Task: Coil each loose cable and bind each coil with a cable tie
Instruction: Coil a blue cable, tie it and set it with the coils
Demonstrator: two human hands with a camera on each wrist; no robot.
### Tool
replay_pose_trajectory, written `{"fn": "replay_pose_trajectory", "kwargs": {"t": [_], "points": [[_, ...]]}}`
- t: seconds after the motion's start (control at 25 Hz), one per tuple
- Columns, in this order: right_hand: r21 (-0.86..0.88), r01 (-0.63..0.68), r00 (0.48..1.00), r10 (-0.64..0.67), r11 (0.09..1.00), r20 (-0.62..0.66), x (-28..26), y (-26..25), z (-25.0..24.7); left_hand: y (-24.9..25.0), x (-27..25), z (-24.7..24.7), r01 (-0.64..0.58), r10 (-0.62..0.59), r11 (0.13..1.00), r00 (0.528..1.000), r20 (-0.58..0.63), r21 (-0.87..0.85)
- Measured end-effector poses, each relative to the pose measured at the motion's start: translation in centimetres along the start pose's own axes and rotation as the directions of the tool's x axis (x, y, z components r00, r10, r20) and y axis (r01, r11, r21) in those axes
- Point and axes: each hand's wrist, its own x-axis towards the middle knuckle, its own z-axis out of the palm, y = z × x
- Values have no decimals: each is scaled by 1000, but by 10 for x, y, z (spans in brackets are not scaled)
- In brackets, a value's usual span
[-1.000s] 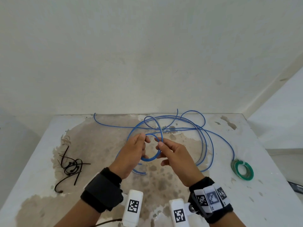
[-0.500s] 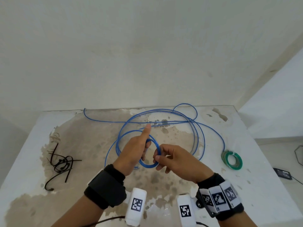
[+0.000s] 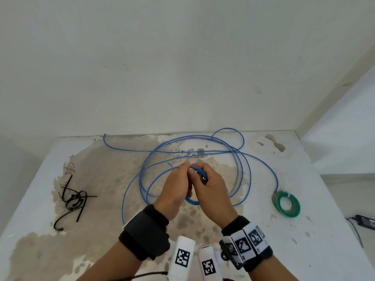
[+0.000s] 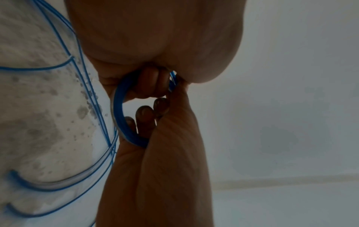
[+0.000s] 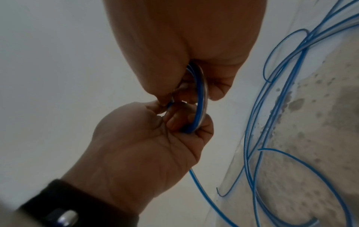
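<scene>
A long blue cable (image 3: 240, 171) sprawls in loose loops over the stained table (image 3: 304, 230). Its near part is wound into a small coil (image 3: 192, 201), held above the table's middle between both hands. My left hand (image 3: 187, 169) pinches the coil's top with its fingers curled through it (image 4: 116, 110). My right hand (image 3: 203, 175) grips the same coil from the right, fingers curled round the strands (image 5: 202, 98). Most of the coil is hidden behind the hands. Several black cable ties (image 3: 74, 197) lie in a heap at the table's left.
A green cable coil (image 3: 287, 203) bound with a white tie lies at the table's right, where the blue cable's far run passes. A wall closes the table's back edge. On the floor to the right lies a black adapter (image 3: 365, 220) with its cord.
The hands have closed together over the small coil. My left index finger, pointing up half a second ago, is now curled down onto the coil's top.
</scene>
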Motion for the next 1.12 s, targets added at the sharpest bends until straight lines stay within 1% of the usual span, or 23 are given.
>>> {"fn": "replay_pose_trajectory", "kwargs": {"t": [0.04, 0.16, 0.2, 0.28, 0.32, 0.36, 0.4, 0.44, 0.48, 0.52, 0.56, 0.6, 0.64, 0.68, 0.72, 0.76, 0.8, 0.88, 1.0, 1.12], "points": [[18, -8, 1000, 8, 1000, 11, 3, 2, -4, 3, -1, 3, 13, -13, 999, 1000, -5, -45], [-3, 38, 999, -38, 999, 26, 12, 9, -10, 5, 0, 9, 31, -32, 988, 999, -4, -149], [2, 38, 999, -38, 999, 28, 15, 11, -11, 5, 1, 10, 54, -53, 981, 999, 11, -187], [-1, 39, 998, -39, 999, 41, 20, 10, -16, 3, 1, 5, 112, -93, 957, 992, 83, -266], [-26, 48, 998, -46, 999, 46, 24, 9, -20, 4, 0, -1, 148, -126, 965, 985, 114, -216], [-57, 44, 998, -41, 997, 53, 29, 9, -25, 6, -5, -9, 191, -183, 979, 976, 118, -64], [-89, 35, 997, -28, 995, 70, 35, 8, -32, 11, -11, -16, 206, -220, 968, 971, 93, 142], [-118, 29, 995, -17, 993, 102, 41, 6, -40, 16, -16, -24, 162, -186, 931, 982, 45, 326], [-148, 32, 989, -10, 988, 144, 45, 5, -45, 21, -19, -31, 51, -45, 893, 999, -25, 447], [-164, 40, 982, -8, 986, 188, 47, 3, -48, 26, -20, -36, -91, 162, 845, 983, -89, 527], [-166, 50, 975, -12, 985, 221, 49, 1, -49, 32, -18, -39, -202, 325, 787, 939, -114, 584], [-154, 61, 970, -22, 986, 242, 51, -2, -49, 38, -15, -39, -273, 402, 735, 913, -74, 620], [-142, 69, 968, -32, 987, 248, 53, -5, -48, 41, -11, -37, -314, 395, 709, 919, 13, 632], [-123, 66, 970, -35, 990, 242, 54, -7, -47, 41, -7, -34, -338, 348, 715, 931, 107, 611], [-99, 54, 972, -30, 994, 232, 56, -9, -45, 37, -4, -30, -335, 299, 755, 941, 157, 564], [-68, 29, 976, -14, 997, 217, 57, -9, -42, 34, -4, -26, -311, 268, 815, 950, 159, 488], [-32, -9, 979, 16, 999, 203, 57, -10, -40, 32, -3, -24, -275, 240, 874, 961, 136, 400], [60, -96, 981, 84, 994, 172, 54, -10, -32, 26, -4, -22, -181, 160, 957, 981, 108, 225], [176, -173, 979, 151, 969, 135, 50, -9, -25, 24, -8, -25, -61, 50, 995, 990, 129, 82], [173, -188, 976, 164, 967, 145, 49, -9, -23, 21, -11, -27, 4, -4, 1000, 991, 135, -5]]}}
